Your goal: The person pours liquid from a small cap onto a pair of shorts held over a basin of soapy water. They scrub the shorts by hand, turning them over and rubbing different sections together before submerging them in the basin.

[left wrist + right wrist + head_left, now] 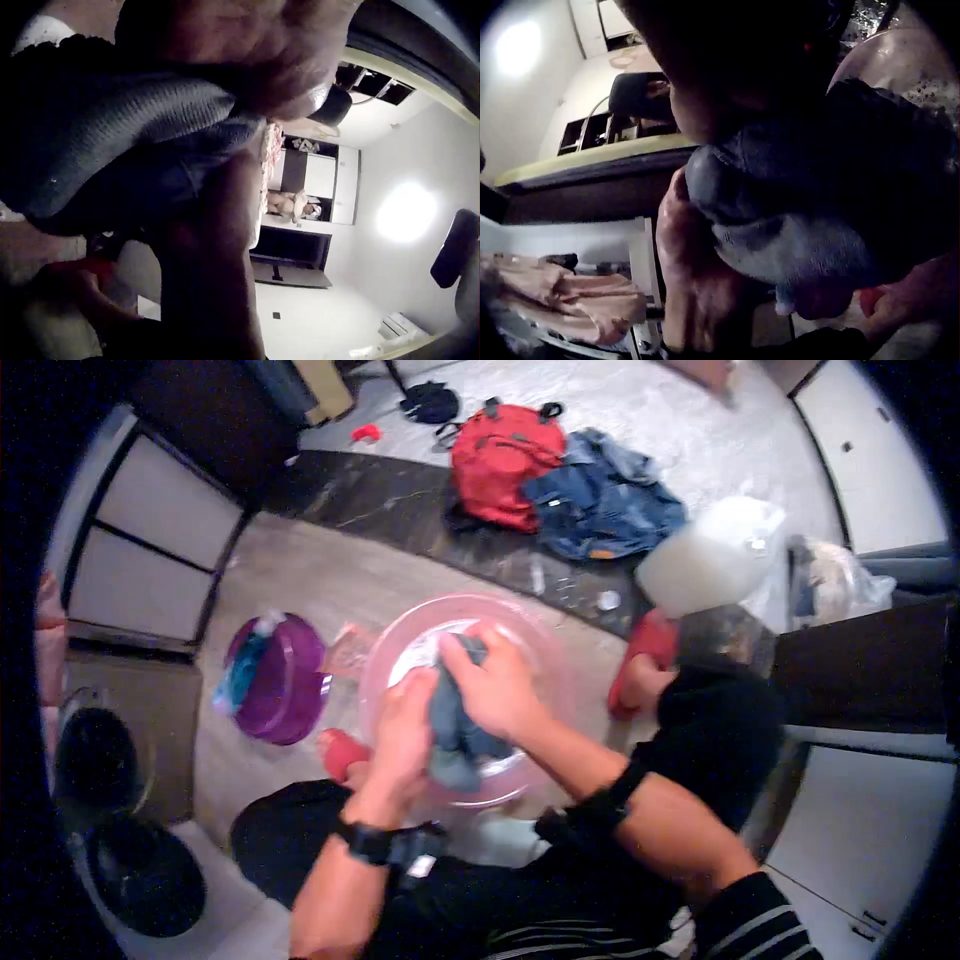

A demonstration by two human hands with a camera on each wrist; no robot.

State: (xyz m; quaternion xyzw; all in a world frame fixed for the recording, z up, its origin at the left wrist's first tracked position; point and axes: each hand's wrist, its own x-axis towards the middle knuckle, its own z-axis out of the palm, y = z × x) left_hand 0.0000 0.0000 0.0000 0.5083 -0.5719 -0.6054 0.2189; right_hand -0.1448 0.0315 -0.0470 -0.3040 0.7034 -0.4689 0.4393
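Note:
In the head view, a grey-blue ribbed cloth [452,710] is bunched between both hands, over a round pink basin [405,622] with white suds inside. My left hand [405,725] grips its left side; my right hand [497,685] holds it from the right, thumb across the top. A lighter grey end of the fabric hangs down toward the person. The left wrist view shows the cloth's knit ribs [165,112] close up. From the right wrist, the cloth [795,240] appears folded, with the left hand [697,262] against it.
A purple basin [305,690] with a blue plastic packet [250,660] stands left of the pink one. Beyond a dark stone step [370,500] lie a red backpack [500,465] and denim clothing [605,500]. A whitish jug [712,560] stands near the right red slipper [645,660].

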